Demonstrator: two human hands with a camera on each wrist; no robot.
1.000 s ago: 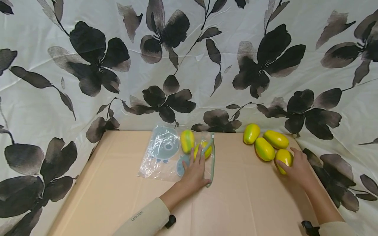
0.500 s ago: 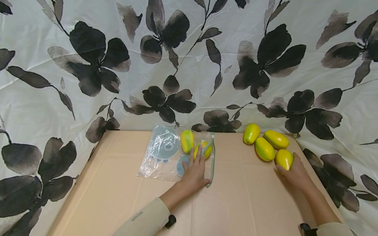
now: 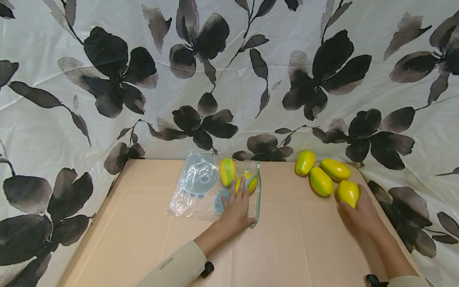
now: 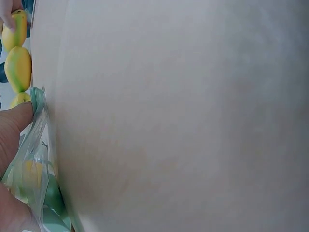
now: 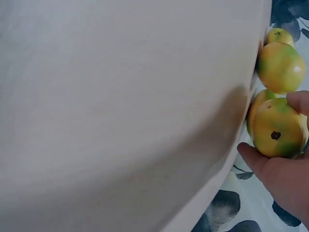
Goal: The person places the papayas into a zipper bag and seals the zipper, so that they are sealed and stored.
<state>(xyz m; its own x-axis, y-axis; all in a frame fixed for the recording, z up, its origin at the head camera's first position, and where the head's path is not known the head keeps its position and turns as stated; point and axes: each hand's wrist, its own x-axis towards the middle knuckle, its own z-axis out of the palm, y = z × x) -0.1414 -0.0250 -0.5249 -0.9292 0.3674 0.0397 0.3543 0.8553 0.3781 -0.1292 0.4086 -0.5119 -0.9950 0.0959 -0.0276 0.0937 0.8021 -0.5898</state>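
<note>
My left hand (image 3: 234,209) lies over a clear zip bag (image 3: 179,205) with a blue animal print, its fingers mostly straight and spread. In the left wrist view, the thumb (image 4: 18,116) touches the bag's green zip edge (image 4: 37,99). Two yellow-green mangoes (image 3: 227,172) show at the bag; the fingers partly cover one of them. At the right, my right hand (image 3: 365,211) grips a yellow mango (image 3: 348,193) between thumb and fingers. The right wrist view shows that mango's dark stem end (image 5: 275,135) facing the camera.
Three more mangoes (image 3: 321,181) lie close together just beyond the gripped one, near the board's far right corner. A tan board (image 3: 279,247) lies under everything. White cloth with dark flowers (image 3: 265,135) rises behind it and borders its sides.
My right hand has closed round the nearest mango and shifted it slightly to the right, apart from the others. The left hand and the bag stay in place.
</note>
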